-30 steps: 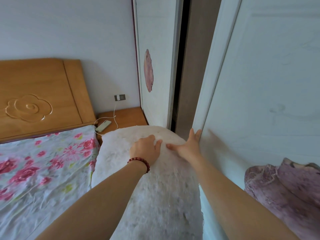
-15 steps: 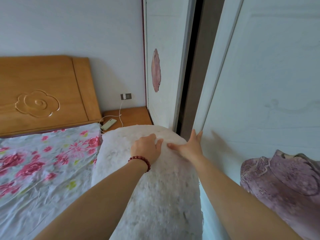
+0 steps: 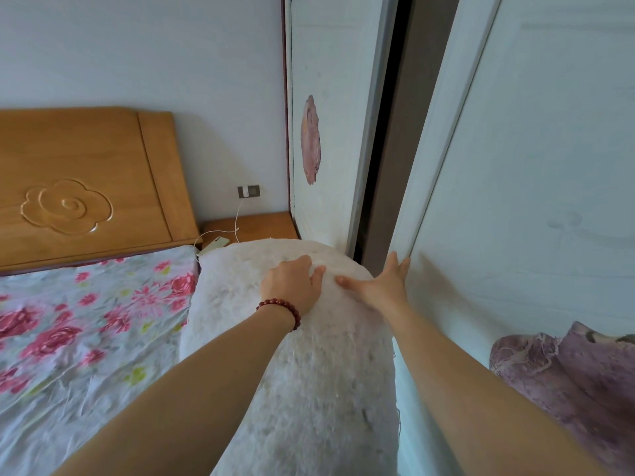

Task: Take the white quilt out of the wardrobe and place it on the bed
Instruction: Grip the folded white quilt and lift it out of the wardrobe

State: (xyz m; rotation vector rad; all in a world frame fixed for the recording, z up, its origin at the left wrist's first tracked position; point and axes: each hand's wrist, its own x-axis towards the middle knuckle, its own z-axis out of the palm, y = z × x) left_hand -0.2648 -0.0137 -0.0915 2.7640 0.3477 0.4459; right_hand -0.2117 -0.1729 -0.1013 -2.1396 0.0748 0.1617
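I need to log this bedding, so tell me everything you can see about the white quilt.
The white quilt is a thick, fuzzy, fibrous-looking bundle with a rounded far end. It sits between the floral bed sheet and the white wardrobe door, its far end hiding part of the phone. The left hand grips its top; the right hand lies open on its right side.

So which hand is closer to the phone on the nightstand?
Left. The left hand presses the white quilt just right of the phone; the right hand lies farther right, beside the wardrobe door.
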